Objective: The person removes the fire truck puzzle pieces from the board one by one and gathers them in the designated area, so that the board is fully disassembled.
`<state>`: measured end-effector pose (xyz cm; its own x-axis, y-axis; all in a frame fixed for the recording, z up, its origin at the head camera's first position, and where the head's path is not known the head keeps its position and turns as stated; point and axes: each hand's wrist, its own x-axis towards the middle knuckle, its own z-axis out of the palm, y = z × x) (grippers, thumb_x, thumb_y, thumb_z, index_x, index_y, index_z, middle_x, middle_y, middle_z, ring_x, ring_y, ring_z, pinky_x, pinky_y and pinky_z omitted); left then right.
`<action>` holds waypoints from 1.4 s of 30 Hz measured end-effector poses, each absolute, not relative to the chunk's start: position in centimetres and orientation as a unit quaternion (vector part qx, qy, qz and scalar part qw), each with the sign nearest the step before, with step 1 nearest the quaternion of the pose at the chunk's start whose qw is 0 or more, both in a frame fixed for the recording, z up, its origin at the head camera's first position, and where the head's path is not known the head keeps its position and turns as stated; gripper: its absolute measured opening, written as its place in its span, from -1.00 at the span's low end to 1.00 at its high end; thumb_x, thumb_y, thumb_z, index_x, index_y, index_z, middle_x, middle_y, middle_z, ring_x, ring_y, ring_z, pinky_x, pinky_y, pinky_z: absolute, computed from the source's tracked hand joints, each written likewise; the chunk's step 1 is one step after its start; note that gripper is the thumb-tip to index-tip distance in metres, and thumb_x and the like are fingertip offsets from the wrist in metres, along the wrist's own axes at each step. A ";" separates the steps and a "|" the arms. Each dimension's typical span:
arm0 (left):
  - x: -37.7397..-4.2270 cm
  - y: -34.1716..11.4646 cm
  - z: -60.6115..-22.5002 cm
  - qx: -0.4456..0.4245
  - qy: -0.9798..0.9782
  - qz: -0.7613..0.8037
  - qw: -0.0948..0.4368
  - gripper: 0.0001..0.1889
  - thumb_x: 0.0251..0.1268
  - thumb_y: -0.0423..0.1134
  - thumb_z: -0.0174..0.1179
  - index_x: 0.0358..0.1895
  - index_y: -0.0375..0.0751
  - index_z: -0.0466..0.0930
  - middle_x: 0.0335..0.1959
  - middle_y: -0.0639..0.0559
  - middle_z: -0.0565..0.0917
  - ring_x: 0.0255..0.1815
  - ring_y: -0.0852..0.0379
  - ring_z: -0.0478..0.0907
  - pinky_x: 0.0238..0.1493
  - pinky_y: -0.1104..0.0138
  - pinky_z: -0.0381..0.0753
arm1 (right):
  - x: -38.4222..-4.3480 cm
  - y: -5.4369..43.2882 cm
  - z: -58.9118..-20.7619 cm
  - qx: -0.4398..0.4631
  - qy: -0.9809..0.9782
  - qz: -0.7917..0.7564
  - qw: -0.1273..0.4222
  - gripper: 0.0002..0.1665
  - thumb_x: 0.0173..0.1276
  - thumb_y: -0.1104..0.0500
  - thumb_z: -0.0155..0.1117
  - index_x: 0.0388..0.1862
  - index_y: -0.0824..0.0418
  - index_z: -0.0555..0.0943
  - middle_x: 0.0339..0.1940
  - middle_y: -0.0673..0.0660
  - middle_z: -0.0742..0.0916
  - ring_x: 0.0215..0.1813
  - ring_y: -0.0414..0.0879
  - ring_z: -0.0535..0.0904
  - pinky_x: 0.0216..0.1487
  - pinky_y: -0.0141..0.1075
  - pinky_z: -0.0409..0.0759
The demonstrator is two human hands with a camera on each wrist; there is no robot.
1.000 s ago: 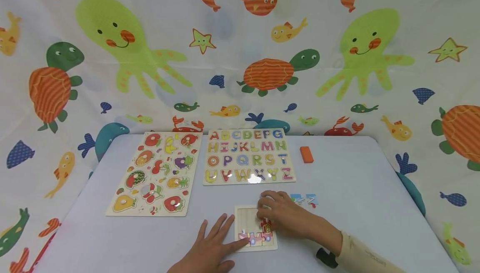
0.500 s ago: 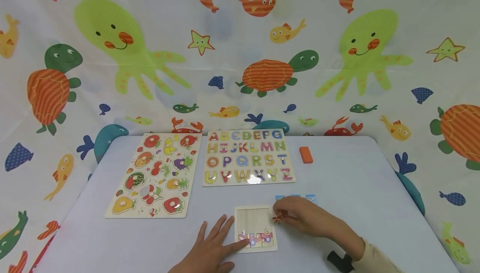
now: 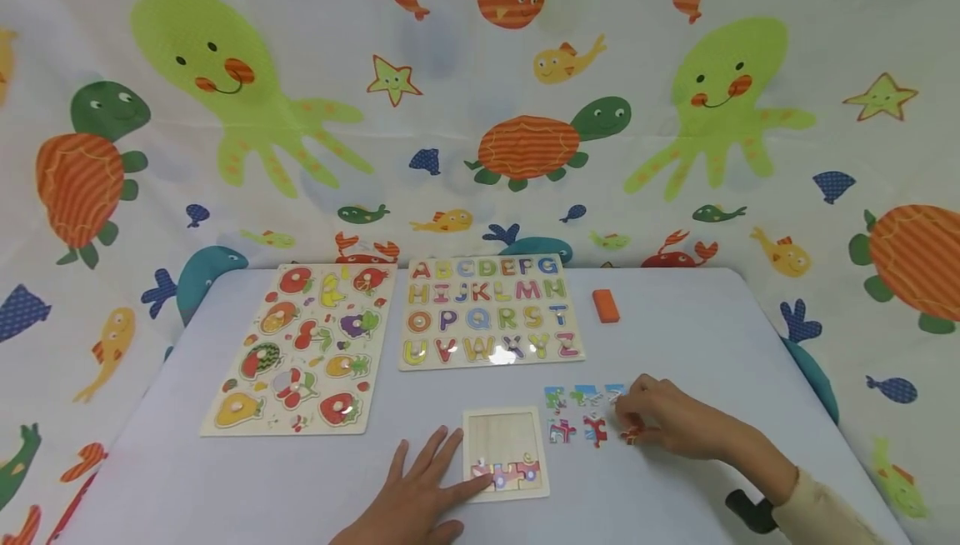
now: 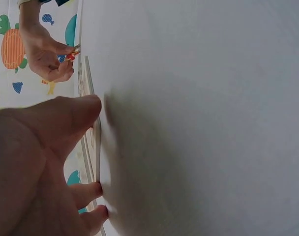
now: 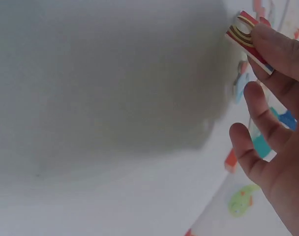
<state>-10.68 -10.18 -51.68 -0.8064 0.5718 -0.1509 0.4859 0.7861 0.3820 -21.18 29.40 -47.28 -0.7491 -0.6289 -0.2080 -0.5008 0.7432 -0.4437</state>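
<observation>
My right hand (image 3: 671,418) pinches a red jigsaw piece (image 5: 248,37) with a yellow-ringed pattern between thumb and index finger, low over the table right of the loose pieces. My left hand (image 3: 412,491) lies with fingers spread, its thumb across the lower left of a small wooden puzzle frame (image 3: 504,412). Along the bottom of that frame sit several joined pink pieces (image 3: 510,476); bare wood shows above them. Right of the frame, loose jigsaw pieces (image 3: 595,430) lie in two rows, the far row with blue and green, the near row with red. The right hand overlaps the row ends.
A fruit peg board (image 3: 300,349) lies at the back left, and an alphabet board (image 3: 491,312) beside it at the back middle. An orange block (image 3: 606,306) sits to the right of the letters. A sea-animal cloth (image 3: 450,112) hangs behind the white table (image 3: 697,328).
My right hand has moved from over the puzzle frame to the right, carrying the red jigsaw piece out of it and uncovering the loose pieces. My left hand stays on the frame.
</observation>
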 end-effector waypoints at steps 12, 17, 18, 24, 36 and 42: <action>-10.7 -10.0 -51.2 0.275 0.934 0.174 0.145 -0.35 0.28 -0.01 0.39 0.44 0.47 0.43 0.63 -0.18 0.14 0.62 -0.30 0.00 0.40 -0.46 0.02 | -21.9 28.8 -48.4 -0.354 0.922 -0.130 0.088 -0.65 0.20 0.19 0.58 -0.15 -0.23 0.70 -0.03 -0.16 0.63 0.15 -0.08 0.42 0.11 -0.01 0.56; -10.6 -10.1 -51.2 0.273 0.934 0.178 0.145 -0.35 0.29 -0.01 0.38 0.45 0.47 0.43 0.63 -0.18 0.14 0.62 -0.29 -0.01 0.40 -0.46 0.01 | -22.1 28.4 -48.5 -0.348 0.926 -0.116 0.093 -0.64 0.19 0.18 0.59 -0.10 -0.19 0.73 -0.02 -0.12 0.64 0.15 -0.04 0.43 0.10 0.03 0.56; -10.6 -10.1 -51.2 0.273 0.934 0.178 0.145 -0.34 0.28 -0.01 0.39 0.44 0.48 0.43 0.63 -0.18 0.14 0.62 -0.29 -0.01 0.40 -0.46 0.01 | -22.1 28.4 -48.6 -0.345 0.927 -0.113 0.094 -0.64 0.18 0.17 0.60 -0.09 -0.17 0.73 -0.03 -0.12 0.64 0.15 -0.05 0.43 0.10 0.02 0.56; -10.5 -10.0 -51.1 0.267 0.935 0.179 0.148 -0.34 0.27 -0.02 0.40 0.44 0.48 0.44 0.64 -0.17 0.13 0.63 -0.28 -0.02 0.40 -0.45 0.01 | -21.7 27.5 -48.4 -0.332 0.930 -0.133 0.087 -0.63 0.24 0.11 0.56 0.04 -0.07 0.72 -0.03 -0.11 0.61 0.03 -0.15 0.46 0.04 -0.18 0.64; -10.8 -9.7 -50.6 0.266 0.936 0.167 0.160 -0.35 0.30 -0.01 0.38 0.44 0.49 0.43 0.65 -0.14 0.11 0.64 -0.25 -0.04 0.41 -0.44 0.01 | -18.2 17.9 -48.9 -0.421 0.880 -0.179 0.130 -0.61 0.43 0.04 0.38 0.18 0.08 0.65 -0.23 -0.18 0.59 -0.41 -0.39 0.38 -0.33 -0.51 0.45; -10.6 -9.9 -50.9 0.269 0.935 0.170 0.157 -0.35 0.31 -0.01 0.37 0.45 0.50 0.41 0.65 -0.14 0.10 0.64 -0.26 -0.05 0.39 -0.46 0.02 | -17.9 14.7 -49.6 -0.461 0.863 -0.163 0.127 -0.60 0.40 0.09 0.39 0.20 0.00 0.61 -0.34 -0.21 0.50 -0.46 -0.38 0.36 -0.42 -0.54 0.38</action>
<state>-10.61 -9.87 -50.94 -0.8059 0.5565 -0.2019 0.4495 0.7972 0.4029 -17.95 14.73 -49.56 -0.5427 -0.8371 -0.0687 -0.7547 0.5219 -0.3976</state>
